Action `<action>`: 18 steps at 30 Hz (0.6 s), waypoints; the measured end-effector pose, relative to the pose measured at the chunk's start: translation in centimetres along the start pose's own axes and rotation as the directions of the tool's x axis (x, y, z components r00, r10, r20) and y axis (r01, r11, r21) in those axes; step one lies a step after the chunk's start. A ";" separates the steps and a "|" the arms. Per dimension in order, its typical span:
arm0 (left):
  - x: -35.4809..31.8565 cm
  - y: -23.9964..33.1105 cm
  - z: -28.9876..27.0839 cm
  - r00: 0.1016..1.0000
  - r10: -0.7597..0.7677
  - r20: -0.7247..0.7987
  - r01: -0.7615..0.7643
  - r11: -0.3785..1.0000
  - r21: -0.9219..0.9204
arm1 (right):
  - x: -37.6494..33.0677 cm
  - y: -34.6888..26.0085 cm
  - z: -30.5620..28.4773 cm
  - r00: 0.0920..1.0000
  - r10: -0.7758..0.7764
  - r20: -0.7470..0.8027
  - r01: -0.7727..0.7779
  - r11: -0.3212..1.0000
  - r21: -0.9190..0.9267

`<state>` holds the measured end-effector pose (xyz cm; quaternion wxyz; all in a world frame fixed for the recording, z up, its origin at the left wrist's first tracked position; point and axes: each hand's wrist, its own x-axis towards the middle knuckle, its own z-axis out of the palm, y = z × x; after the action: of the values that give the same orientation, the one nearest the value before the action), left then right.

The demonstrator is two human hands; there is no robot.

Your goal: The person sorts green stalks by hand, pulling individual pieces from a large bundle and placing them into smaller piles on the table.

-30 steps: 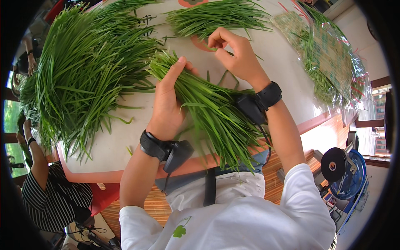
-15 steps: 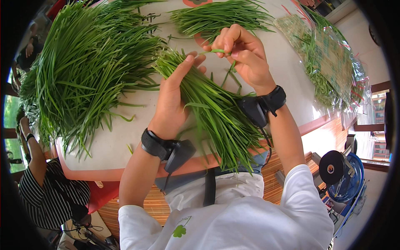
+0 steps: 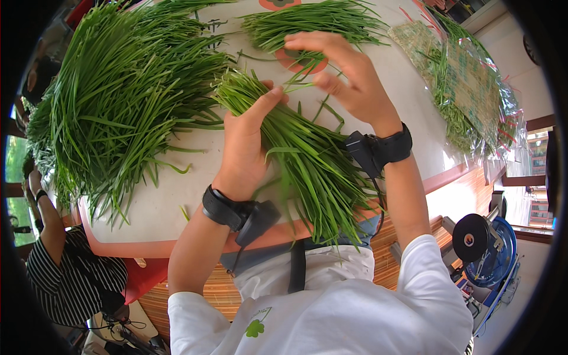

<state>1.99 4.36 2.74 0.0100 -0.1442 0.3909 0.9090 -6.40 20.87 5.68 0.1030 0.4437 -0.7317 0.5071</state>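
A thick bunch of garlic chives [image 3: 307, 157] is gripped in my left hand [image 3: 247, 139], its pale cut ends up by my thumb and its green leaves trailing to the table's near edge. My right hand [image 3: 349, 80] is open to the right of those ends, fingers spread, somewhat blurred. Beneath it, thin loose leaves [image 3: 305, 71] cross the tabletop; one or two pale strands reach from the bunch toward its thumb, and I cannot tell whether they touch it.
A large heap of chives [image 3: 130, 106] covers the table's left side. A smaller pile [image 3: 313, 23] lies at the far middle. Clear plastic bags with greens [image 3: 467, 89] rest at the right of the white table [image 3: 408, 112]. Another person in a striped top [image 3: 77, 275] sits at left.
My right hand has opened out of its pinch and let go of a short green leaf. The left hand keeps its hold on the bunch, nearly unmoved.
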 end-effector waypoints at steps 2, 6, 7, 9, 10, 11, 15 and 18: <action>-0.1 0.1 0.0 1.000 0.006 0.026 -0.006 1.000 -0.011 | 0.2 -0.2 0.0 0.979 -0.122 0.163 0.171 0.927 -0.334; -0.4 0.5 0.2 0.998 0.013 0.058 -0.012 1.000 -0.013 | -0.3 0.3 -0.1 0.944 -0.038 0.327 0.173 0.902 -0.395; -0.4 0.5 0.2 0.999 0.033 0.019 -0.033 0.999 0.004 | 0.0 -0.4 -0.3 0.953 0.034 0.301 0.068 0.944 -0.322; -0.3 0.4 0.1 0.998 0.053 -0.021 -0.052 0.998 0.022 | -0.1 -0.4 -0.5 0.953 0.108 0.281 -0.038 0.969 -0.243; -0.2 0.4 -0.1 0.997 0.080 -0.022 -0.080 0.997 0.013 | -0.2 0.3 -0.8 0.961 0.099 0.259 -0.025 0.961 -0.274; -0.1 0.5 -0.2 0.994 0.107 -0.024 -0.107 0.994 0.003 | -0.3 0.9 -1.1 0.968 0.088 0.237 -0.012 0.952 -0.305; 0.2 0.4 -0.6 0.992 0.124 -0.011 -0.124 0.992 -0.032 | -0.7 2.6 -1.9 0.988 0.094 0.121 -0.040 0.920 -0.390; 0.1 0.4 -0.4 0.992 0.127 -0.027 -0.128 0.992 -0.017 | -1.1 3.8 -2.4 0.981 0.194 -0.019 -0.185 0.895 -0.407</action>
<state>1.92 3.78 2.69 -0.0544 -0.1307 0.3909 0.9095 -9.30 23.82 3.68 0.1351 0.3449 -0.8618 0.3465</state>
